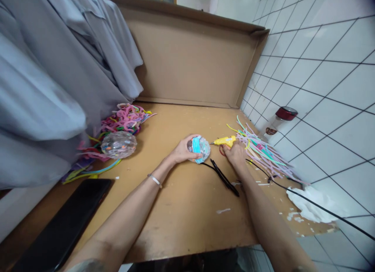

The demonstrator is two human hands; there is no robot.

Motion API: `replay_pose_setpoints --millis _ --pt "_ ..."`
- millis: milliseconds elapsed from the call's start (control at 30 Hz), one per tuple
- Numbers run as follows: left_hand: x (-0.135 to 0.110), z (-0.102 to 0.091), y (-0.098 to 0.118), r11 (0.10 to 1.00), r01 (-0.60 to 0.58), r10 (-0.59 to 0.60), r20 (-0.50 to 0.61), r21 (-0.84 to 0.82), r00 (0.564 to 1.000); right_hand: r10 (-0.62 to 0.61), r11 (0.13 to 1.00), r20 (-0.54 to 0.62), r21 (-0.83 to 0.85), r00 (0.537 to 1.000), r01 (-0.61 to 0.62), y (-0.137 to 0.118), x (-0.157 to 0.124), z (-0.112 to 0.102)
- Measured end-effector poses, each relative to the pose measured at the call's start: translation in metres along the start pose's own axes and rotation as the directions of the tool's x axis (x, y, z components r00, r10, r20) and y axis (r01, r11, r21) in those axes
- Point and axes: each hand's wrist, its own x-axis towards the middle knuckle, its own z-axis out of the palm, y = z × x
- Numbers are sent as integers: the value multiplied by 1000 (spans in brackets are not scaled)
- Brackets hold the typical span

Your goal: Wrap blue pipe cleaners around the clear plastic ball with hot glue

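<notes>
My left hand [183, 150] is wrapped round a clear, rounded, faceted ball [206, 150] with turquoise strips [197, 147] across its side. A yellow hot glue gun [224, 141] is in my right hand [235, 154], its fingers closed round the grip. The gun's nozzle points left at the ball, close to its right side; whether they touch I cannot tell. Between my hands a long black tool [225, 178] lies on the table, its kind unclear. Part of a red loop [222, 151] shows under the glue gun.
Pipe cleaners lie in a bundle [263, 151] at right and a tangled heap [125, 119] at left, beside another clear ball [118, 144]. A red-lidded jar [275, 123], white tissue [313, 203], black cord [307, 200], black phone [63, 225], cardboard [190, 57] and grey cloth [73, 68] surround the table.
</notes>
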Motion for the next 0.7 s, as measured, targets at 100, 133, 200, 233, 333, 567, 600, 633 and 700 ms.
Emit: replay_pose_setpoints --millis 100,133,200,233,333,567,600,633,700 --pt "0 0 -1 1000 -2 2 -1 5 1000 -40 996 -34 -84 999 38 -1 -1 -2" --pt "1 0 0 1000 -8 8 -1 7 1000 -63 993 -68 -103 996 56 -2 -1 -5" --pt "1 1 1 999 -28 28 7 27 1000 -143 988 -169 -77 975 132 -8 -3 -15" --pt "1 2 3 998 -42 42 13 48 999 -197 980 -234 -21 952 197 -12 -5 -21" --pt "1 5 10 984 -109 106 30 140 994 -410 819 -430 214 805 532 -28 -16 -42" --pt "0 11 21 935 -234 222 74 267 972 -592 508 -518 354 617 785 -49 -40 -58" --pt "0 11 21 935 -229 219 70 271 973 -575 490 -528 390 625 780 -49 -40 -58" --pt "0 11 21 937 -221 212 64 272 975 -553 473 -536 428 637 770 -48 -40 -57" --pt "0 10 20 942 -206 199 53 265 978 -507 448 -550 490 664 747 -48 -39 -55"
